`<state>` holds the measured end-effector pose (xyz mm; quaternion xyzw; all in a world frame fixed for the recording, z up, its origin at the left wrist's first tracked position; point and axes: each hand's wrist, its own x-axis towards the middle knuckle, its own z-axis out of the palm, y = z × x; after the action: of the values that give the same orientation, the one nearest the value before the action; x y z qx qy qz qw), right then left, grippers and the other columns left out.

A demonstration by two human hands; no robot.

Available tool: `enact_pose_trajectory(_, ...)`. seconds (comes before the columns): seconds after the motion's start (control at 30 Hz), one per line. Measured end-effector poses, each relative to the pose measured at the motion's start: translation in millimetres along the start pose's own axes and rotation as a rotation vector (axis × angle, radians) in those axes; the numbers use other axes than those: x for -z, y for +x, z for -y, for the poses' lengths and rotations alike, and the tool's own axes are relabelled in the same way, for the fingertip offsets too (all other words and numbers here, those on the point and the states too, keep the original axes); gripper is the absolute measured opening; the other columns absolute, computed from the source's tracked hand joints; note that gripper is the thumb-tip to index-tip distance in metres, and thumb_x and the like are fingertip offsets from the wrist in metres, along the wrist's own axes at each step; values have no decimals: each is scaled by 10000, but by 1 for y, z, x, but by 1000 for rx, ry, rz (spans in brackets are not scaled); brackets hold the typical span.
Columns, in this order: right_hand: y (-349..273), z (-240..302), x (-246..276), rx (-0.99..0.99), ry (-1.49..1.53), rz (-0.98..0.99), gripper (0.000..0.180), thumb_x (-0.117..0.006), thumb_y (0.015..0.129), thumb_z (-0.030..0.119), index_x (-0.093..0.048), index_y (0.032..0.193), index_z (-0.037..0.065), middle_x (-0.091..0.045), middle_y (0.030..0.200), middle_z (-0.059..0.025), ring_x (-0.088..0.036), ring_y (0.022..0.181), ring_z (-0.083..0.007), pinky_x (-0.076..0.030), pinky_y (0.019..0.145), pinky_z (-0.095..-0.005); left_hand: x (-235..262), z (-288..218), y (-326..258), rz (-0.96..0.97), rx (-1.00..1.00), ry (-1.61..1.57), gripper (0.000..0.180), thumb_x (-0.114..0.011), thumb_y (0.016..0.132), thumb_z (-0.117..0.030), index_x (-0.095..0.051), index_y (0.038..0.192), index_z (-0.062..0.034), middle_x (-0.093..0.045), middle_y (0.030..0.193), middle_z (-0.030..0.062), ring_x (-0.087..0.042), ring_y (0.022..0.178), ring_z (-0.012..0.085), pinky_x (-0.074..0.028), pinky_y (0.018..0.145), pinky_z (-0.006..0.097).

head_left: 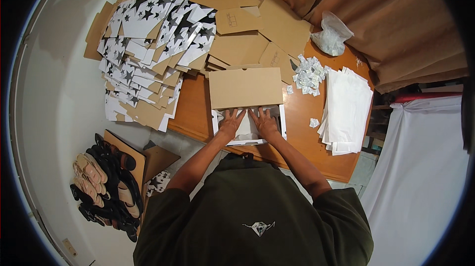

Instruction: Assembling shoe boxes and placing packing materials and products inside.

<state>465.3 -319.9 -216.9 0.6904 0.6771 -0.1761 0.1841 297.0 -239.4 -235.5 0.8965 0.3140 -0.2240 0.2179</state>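
Note:
A cardboard shoebox (246, 88) stands at the table's near edge, its brown lid raised toward the far side and its inside white. White paper (246, 126) lines the box. Both hands reach into it and press on the paper. My left hand (231, 124) is at the left part, fingers spread and stretched forward. My right hand (265, 123) mirrors it on the right part, fingers also apart. Neither hand grips anything that I can see. What lies beneath the paper is hidden.
Star-printed flat cartons (148, 53) pile up at the far left, with plain brown cardboard (237, 50) behind the box. To the right lie small white packets (309, 75), a stack of white paper sheets (346, 112) and a clear plastic bag (332, 34). Sandals (106, 182) sit at lower left.

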Motion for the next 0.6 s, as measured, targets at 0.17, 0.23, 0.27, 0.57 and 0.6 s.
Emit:
enact_pose_trajectory(0.17,8,-1,-19,25,5,-30,719,-578,941,149,-267,1585,220,-335,1520,-189,-443,1324,-401,-593,871,-413,-11,-4,4,-48,5,24,1368,-960,518,-113,-122,1599,-148,-289,1539,234,-336,1359,503,-456,1073,511)
enact_pose_trajectory(0.23,9,-5,-21,34,34,-9,721,-583,932,145,-277,1581,210,-315,1546,-203,-439,1338,-428,-579,902,-426,-11,-6,4,-34,22,50,1191,-825,650,3,-133,1605,-162,-261,1572,213,-346,1378,467,-514,1008,502)
enact_pose_trajectory(0.27,8,-7,-19,46,64,16,723,-589,923,140,-287,1578,201,-296,1572,-216,-435,1352,-455,-566,933,-438,-10,-5,4,-40,20,53,1191,-825,650,3,-133,1605,-162,-261,1572,213,-346,1378,467,-514,1008,502)
enact_pose_trajectory(0.57,-20,-25,25,91,560,-25,507,-629,914,214,-520,1393,87,-547,1381,-251,-581,1218,-400,-489,1025,-461,4,17,-10,-112,-105,-227,595,-658,860,-36,-472,1424,-69,-486,1416,249,-539,1244,411,-484,1039,461)
enact_pose_trajectory(0.6,-30,-26,30,76,577,-123,498,-635,920,218,-529,1385,74,-579,1346,-230,-597,1190,-393,-488,1012,-472,10,12,-10,-106,-126,-219,595,-658,860,-36,-472,1424,-69,-486,1416,249,-539,1244,411,-484,1039,461)
